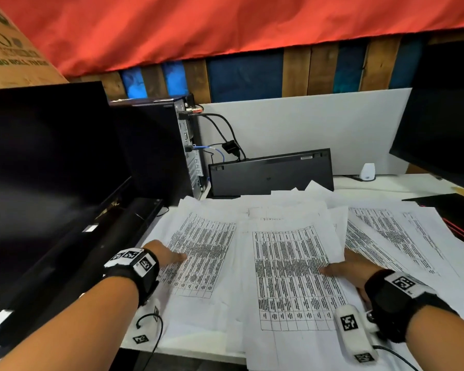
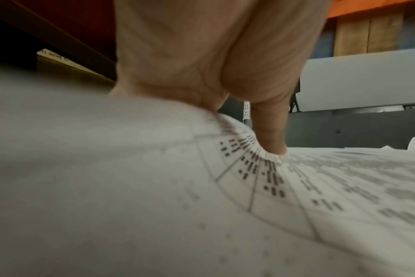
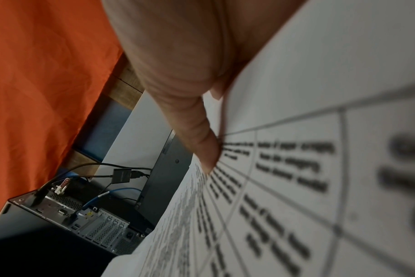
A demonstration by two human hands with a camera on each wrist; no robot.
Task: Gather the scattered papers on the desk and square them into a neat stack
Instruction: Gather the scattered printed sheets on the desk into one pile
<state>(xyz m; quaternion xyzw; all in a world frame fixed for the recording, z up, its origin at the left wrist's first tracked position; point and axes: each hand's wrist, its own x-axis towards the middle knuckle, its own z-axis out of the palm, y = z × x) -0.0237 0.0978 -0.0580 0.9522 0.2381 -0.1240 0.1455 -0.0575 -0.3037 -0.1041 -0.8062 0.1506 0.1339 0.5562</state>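
Note:
Several white sheets printed with tables lie fanned and overlapping across the desk [image 1: 188,344]. My left hand [image 1: 172,254] holds the left sheet [image 1: 206,236] at its left edge. Its thumb [image 2: 270,135] presses on top of the sheet [image 2: 130,187], which bulges over the hidden fingers. My right hand [image 1: 351,269] pinches the right edge of the middle sheet [image 1: 292,277]. The thumb [image 3: 197,131] lies on the print [image 3: 296,168] and the fingers are hidden under the paper. More sheets [image 1: 391,231] spread to the right, partly under my right hand.
A dark monitor [image 1: 38,156] and a PC tower [image 1: 156,145] with cables stand at the left. A black keyboard [image 1: 271,172] leans against the white divider [image 1: 319,124] behind the papers. Another screen [image 1: 445,116] and a black mat [image 1: 456,210] sit at the right.

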